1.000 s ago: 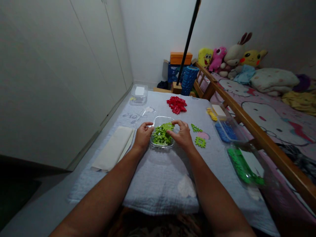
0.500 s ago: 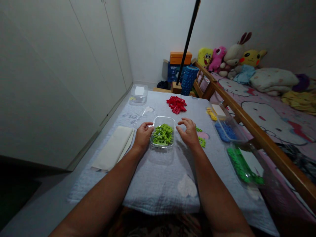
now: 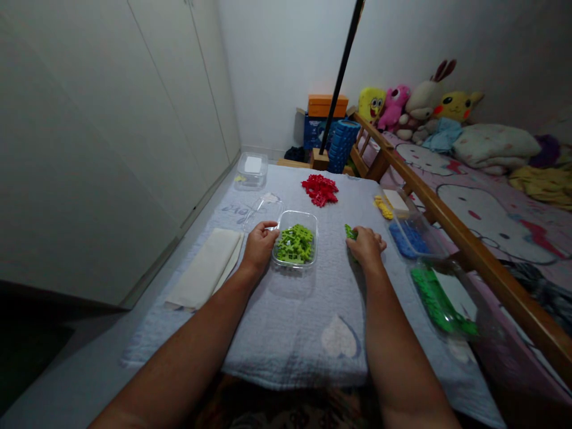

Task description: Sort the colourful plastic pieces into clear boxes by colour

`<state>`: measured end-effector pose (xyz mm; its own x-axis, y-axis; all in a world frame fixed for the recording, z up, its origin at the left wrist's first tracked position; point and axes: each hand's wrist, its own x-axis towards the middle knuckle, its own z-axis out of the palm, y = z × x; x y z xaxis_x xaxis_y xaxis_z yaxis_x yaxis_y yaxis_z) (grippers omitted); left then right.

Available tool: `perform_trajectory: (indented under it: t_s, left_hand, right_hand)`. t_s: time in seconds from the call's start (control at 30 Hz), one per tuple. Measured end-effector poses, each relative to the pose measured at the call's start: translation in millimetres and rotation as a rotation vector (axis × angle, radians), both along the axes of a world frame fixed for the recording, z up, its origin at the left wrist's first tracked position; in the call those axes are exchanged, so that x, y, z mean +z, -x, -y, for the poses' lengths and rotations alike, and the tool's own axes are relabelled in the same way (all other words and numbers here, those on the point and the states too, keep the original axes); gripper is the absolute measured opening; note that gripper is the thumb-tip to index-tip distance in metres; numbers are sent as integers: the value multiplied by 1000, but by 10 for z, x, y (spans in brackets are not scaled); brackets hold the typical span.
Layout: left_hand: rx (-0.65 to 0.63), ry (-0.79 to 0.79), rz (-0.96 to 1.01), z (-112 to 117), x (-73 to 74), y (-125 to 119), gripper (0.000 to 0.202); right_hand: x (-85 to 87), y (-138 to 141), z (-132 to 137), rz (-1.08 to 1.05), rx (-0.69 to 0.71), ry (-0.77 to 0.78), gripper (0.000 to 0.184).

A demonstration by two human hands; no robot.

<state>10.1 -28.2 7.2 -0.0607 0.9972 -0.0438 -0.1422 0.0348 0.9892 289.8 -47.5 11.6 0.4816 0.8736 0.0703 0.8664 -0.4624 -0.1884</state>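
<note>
A clear plastic container [image 3: 295, 266] in the middle of the table holds a heap of light green interlocking toy pieces [image 3: 295, 243]. My left hand [image 3: 260, 245] grips its left rim between thumb and fingers. To the right of the container, my right hand [image 3: 367, 245] is down at the tablecloth with its fingers curled over loose light green pieces [image 3: 350, 231]. Part of these shows beside the thumb; the rest is hidden under the hand. Behind the container lies a clear lid [image 3: 264, 213].
A pile of red pieces [image 3: 320, 189] lies at the back. Clear boxes with blue pieces [image 3: 407, 239] and green pieces [image 3: 440, 301] line the right edge by the wooden bed rail [image 3: 429, 208]. Folded cream cloth [image 3: 208, 268] lies at left, and another clear box [image 3: 252, 170] stands at back left.
My right hand has moved right, from beside the container onto the loose light green pieces, and its fingers have curled. My left hand and the container have stayed put.
</note>
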Motion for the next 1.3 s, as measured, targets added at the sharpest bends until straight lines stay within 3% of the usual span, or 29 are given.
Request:
perform_trajectory:
  t_s: [0.33, 0.53, 0.67, 0.83, 0.9, 1.1, 1.3]
  left_hand:
    - [-1, 8, 10, 13, 21, -3, 40]
    - [-2, 6, 8, 14, 27, -6, 39]
    - [3, 4, 4, 11, 31, -6, 39]
    - [-1, 3, -2, 1, 24, -5, 40]
    - [-1, 4, -3, -2, 28, -5, 40]
    - [-6, 7, 12, 2, 39, -5, 40]
    - [-11, 17, 18, -3, 21, -4, 41]
  right_hand:
    - [61, 44, -11, -40, 48, -21, 24]
    - [100, 68, -8, -85, 49, -122, 25]
    - [130, 121, -20, -175, 58, -279, 28]
    - [190, 356, -9, -536, 298, -634, 26]
    - [214, 506, 1, -651, 385, -707, 27]
    - [220, 869, -9, -652, 547, -669, 23]
    - [205, 962, -16, -581, 508, -546, 20]
